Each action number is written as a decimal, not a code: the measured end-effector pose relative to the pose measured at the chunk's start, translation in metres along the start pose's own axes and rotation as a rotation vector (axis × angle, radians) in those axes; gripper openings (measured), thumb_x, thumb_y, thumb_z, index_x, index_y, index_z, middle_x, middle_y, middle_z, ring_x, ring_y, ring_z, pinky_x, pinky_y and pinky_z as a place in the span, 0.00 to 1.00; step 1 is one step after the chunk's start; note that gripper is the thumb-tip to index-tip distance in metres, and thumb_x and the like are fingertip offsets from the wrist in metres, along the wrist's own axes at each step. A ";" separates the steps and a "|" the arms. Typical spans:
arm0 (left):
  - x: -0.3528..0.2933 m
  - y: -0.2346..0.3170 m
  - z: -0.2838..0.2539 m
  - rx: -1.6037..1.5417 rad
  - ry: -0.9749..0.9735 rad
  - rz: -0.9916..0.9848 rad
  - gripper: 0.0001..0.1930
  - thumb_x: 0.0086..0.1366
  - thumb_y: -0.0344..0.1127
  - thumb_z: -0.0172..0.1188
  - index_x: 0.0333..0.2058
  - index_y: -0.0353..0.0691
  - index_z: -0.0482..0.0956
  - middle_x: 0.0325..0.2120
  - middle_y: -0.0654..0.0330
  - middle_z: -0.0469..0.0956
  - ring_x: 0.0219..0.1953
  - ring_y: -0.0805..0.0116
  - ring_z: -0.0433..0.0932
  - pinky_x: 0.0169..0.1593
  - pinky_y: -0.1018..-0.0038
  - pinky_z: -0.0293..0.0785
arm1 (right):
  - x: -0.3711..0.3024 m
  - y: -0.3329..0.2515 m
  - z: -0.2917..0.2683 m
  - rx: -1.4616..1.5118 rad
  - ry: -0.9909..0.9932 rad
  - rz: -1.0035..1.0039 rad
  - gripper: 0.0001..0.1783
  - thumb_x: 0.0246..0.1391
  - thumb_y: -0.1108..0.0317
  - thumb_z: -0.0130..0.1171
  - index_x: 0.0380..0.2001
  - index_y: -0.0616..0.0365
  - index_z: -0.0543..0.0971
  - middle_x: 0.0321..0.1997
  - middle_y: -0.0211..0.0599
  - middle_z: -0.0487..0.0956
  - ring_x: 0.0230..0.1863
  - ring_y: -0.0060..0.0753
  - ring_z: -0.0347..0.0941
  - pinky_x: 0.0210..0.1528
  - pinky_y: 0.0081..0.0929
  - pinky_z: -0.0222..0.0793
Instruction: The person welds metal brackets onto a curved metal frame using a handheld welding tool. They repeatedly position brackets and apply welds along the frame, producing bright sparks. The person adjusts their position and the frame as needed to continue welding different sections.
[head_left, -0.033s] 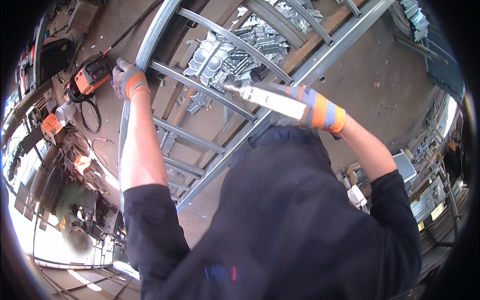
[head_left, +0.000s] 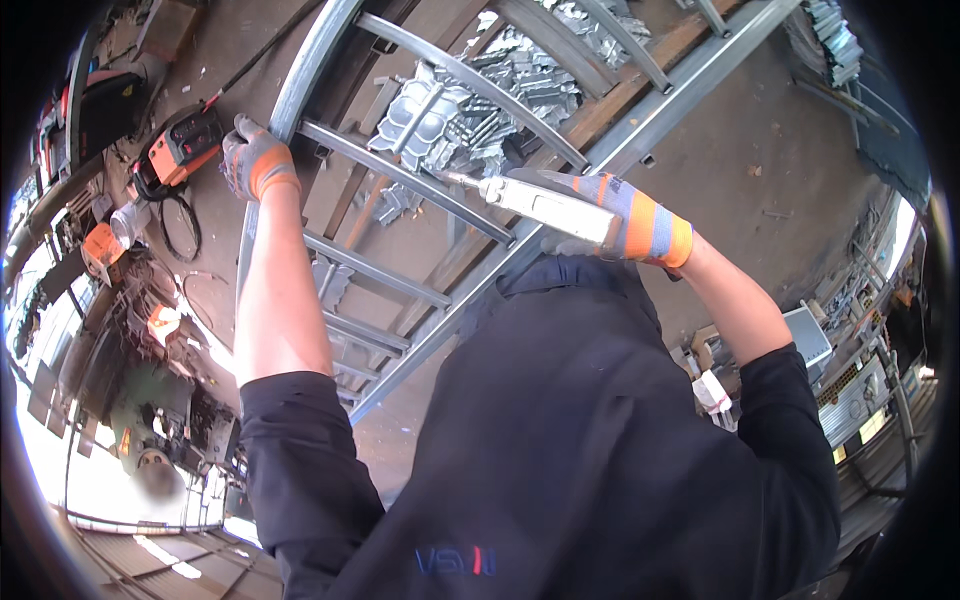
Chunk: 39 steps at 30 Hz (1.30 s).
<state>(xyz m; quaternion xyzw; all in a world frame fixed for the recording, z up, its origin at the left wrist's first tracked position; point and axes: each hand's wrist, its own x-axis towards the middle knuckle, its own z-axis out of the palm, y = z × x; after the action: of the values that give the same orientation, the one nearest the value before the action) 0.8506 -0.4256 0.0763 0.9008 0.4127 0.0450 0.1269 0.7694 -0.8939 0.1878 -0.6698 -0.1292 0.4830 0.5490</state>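
Observation:
My gloved left hand (head_left: 257, 162) is closed round the curved outer rail of a ladder-like grey metal frame (head_left: 460, 208). In my gloved right hand (head_left: 640, 218) sits a white hand-held torch (head_left: 550, 208) with a slim metal nozzle. Its nozzle points left and slightly up, close above a crossbar; whether the tip touches the metal I cannot tell. Some fingers of the right hand are hidden behind the torch body. Beyond that crossbar lies a scalloped silver metal ornament (head_left: 420, 120), seen between the bars.
Under the frame lies a heap of silver metal pieces (head_left: 545, 90), beside rusty beams (head_left: 615, 90). An orange and black machine (head_left: 182, 150) with a cable stands left of my left hand. Stacked corrugated metal pieces (head_left: 832, 45) are at the far right.
My left forearm and sleeve have shifted slightly to the left. Both hands keep their grips, and the torch stays almost where it was.

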 end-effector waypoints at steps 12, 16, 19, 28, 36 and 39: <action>0.007 -0.007 0.007 0.196 -0.096 -0.051 0.33 0.78 0.63 0.44 0.61 0.44 0.85 0.59 0.47 0.85 0.64 0.46 0.81 0.68 0.54 0.73 | 0.034 0.001 -0.001 0.148 -0.064 -0.096 0.46 0.60 0.66 0.75 0.79 0.55 0.68 0.61 0.43 0.87 0.55 0.36 0.85 0.61 0.33 0.78; 0.007 -0.008 0.008 0.216 -0.058 -0.016 0.34 0.79 0.62 0.43 0.62 0.41 0.84 0.60 0.46 0.84 0.65 0.46 0.80 0.69 0.54 0.72 | 0.034 -0.002 -0.004 0.043 -0.060 -0.094 0.46 0.60 0.65 0.75 0.79 0.56 0.67 0.62 0.44 0.87 0.55 0.37 0.85 0.62 0.34 0.78; 0.008 -0.009 0.008 0.191 -0.074 -0.017 0.34 0.79 0.62 0.43 0.62 0.41 0.84 0.61 0.45 0.84 0.65 0.45 0.80 0.70 0.55 0.71 | 0.033 0.001 -0.002 0.097 -0.054 -0.088 0.45 0.61 0.65 0.75 0.78 0.58 0.67 0.63 0.45 0.86 0.56 0.37 0.85 0.62 0.34 0.77; 0.010 -0.010 0.009 0.181 -0.091 -0.033 0.33 0.78 0.61 0.45 0.61 0.41 0.85 0.59 0.45 0.85 0.64 0.45 0.80 0.69 0.54 0.71 | 0.037 0.019 0.003 0.272 -0.050 -0.121 0.43 0.64 0.64 0.72 0.78 0.59 0.68 0.63 0.46 0.86 0.58 0.38 0.86 0.62 0.36 0.78; 0.011 -0.012 0.010 0.164 -0.076 -0.030 0.32 0.78 0.61 0.45 0.60 0.43 0.86 0.57 0.46 0.86 0.63 0.45 0.82 0.67 0.53 0.73 | 0.033 0.017 0.000 0.036 -0.035 -0.123 0.46 0.61 0.62 0.75 0.79 0.54 0.67 0.62 0.46 0.86 0.58 0.42 0.86 0.62 0.36 0.79; 0.010 -0.010 0.009 0.169 -0.065 -0.025 0.32 0.78 0.61 0.45 0.59 0.43 0.86 0.57 0.46 0.86 0.62 0.45 0.82 0.66 0.53 0.73 | 0.032 0.015 0.001 0.104 -0.034 -0.110 0.46 0.61 0.62 0.76 0.79 0.54 0.67 0.63 0.45 0.86 0.59 0.41 0.86 0.63 0.35 0.79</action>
<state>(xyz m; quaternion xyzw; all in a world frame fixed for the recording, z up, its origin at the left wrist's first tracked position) 0.8513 -0.4139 0.0643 0.9042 0.4218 -0.0205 0.0644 0.7791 -0.8759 0.1593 -0.6238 -0.1499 0.4695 0.6066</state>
